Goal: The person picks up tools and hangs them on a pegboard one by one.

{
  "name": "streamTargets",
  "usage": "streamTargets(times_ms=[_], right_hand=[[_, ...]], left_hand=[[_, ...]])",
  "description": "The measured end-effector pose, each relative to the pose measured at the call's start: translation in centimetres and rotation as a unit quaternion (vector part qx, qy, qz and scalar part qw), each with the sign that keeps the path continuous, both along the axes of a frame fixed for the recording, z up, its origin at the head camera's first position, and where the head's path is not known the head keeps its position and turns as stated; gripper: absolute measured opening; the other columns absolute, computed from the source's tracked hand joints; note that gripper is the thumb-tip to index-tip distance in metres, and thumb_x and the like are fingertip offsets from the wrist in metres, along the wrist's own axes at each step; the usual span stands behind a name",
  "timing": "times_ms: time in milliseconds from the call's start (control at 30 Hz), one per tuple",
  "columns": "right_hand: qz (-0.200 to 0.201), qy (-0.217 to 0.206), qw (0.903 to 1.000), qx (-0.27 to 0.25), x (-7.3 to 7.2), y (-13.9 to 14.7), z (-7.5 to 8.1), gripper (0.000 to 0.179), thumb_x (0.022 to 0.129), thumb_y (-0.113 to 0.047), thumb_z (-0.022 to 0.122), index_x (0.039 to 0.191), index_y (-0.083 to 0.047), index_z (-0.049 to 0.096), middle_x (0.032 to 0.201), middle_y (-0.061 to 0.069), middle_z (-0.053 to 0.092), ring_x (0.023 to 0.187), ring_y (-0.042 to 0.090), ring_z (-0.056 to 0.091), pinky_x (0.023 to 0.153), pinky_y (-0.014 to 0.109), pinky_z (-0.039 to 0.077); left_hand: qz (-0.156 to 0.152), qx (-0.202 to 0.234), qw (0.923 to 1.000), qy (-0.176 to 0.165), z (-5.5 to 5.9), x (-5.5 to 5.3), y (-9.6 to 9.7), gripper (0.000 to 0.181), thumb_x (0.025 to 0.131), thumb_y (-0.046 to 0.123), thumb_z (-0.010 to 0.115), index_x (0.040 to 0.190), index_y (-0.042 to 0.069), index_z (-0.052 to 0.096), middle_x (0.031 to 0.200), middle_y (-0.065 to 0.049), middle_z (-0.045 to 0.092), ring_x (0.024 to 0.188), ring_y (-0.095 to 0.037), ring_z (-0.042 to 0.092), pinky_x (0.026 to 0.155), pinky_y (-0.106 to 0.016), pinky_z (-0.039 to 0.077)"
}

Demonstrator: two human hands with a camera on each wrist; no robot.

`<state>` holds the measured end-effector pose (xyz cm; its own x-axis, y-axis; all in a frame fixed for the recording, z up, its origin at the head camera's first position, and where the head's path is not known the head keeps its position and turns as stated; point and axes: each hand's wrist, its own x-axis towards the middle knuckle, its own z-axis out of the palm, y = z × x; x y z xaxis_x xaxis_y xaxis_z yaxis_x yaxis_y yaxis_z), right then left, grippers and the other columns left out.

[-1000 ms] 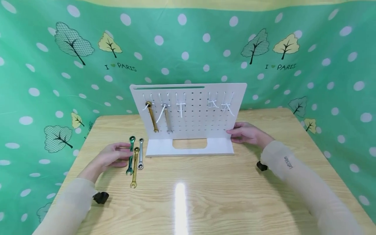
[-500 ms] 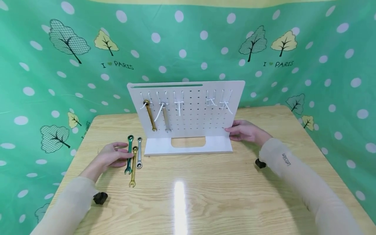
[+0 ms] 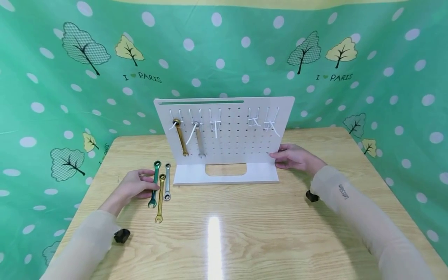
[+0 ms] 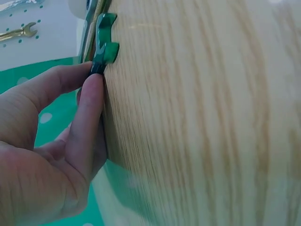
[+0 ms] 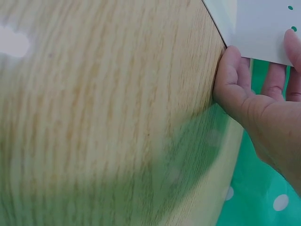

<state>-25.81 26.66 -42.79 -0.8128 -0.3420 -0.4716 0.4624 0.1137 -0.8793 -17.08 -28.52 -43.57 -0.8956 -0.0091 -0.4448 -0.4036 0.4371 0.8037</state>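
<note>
On the left of the table, my left hand [image 3: 134, 184] pinches the green combination wrench [image 3: 155, 177] between thumb and finger near its middle. In the left wrist view the open end of that green wrench [image 4: 109, 40] sticks out past the fingertips. Right beside it lie a gold wrench [image 3: 160, 200] and a silver double-ring wrench [image 3: 167, 181]. My right hand [image 3: 292, 157] grips the lower right edge of the white pegboard [image 3: 231, 146], thumb in front and other fingers partly behind. In the right wrist view, this hand [image 5: 254, 99] touches the board's corner.
On the pegboard's left hooks hang a gold wrench [image 3: 180, 138] and a silver wrench [image 3: 200, 142]. A bare white hook [image 3: 215, 126] follows, with two more at the right. The board's base has a cut-out. A green dotted cloth [image 3: 224, 46] surrounds the wooden table [image 3: 266, 229].
My left thumb and fingers have closed on the green wrench, and its open end has shifted slightly left, away from the gold one. My right hand stays on the pegboard.
</note>
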Motion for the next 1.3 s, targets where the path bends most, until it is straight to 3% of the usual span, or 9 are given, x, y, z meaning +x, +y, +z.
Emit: streamTargets(times_ms=[533, 1300], right_hand=[[-0.005, -0.013, 0.9999, -0.004, 0.0, -0.21, -0.03, 0.037, 0.096, -0.009, 0.07, 0.13, -0.009, 0.057, 0.122, 0.007, 0.068, 0.118, 0.031, 0.059, 0.101, 0.045, 0.05], [-0.004, -0.012, 0.9999, 0.0, -0.02, -0.17, 0.33, 0.033, 0.097, -0.008, 0.069, 0.127, -0.008, 0.056, 0.115, 0.004, 0.069, 0.109, 0.026, 0.062, 0.099, 0.042, 0.051]], left_hand=[[-0.01, -0.096, 0.9946, 0.039, -0.62, -0.01, 0.67, 0.068, 0.084, 0.011, 0.077, 0.142, -0.003, 0.046, 0.12, -0.022, 0.057, 0.089, -0.024, 0.067, 0.068, -0.033, 0.063], [-0.013, -0.054, 0.9982, 0.023, 0.07, -0.26, -0.03, 0.067, 0.091, 0.012, 0.072, 0.147, -0.005, 0.039, 0.128, -0.021, 0.051, 0.087, -0.018, 0.064, 0.067, -0.035, 0.062]])
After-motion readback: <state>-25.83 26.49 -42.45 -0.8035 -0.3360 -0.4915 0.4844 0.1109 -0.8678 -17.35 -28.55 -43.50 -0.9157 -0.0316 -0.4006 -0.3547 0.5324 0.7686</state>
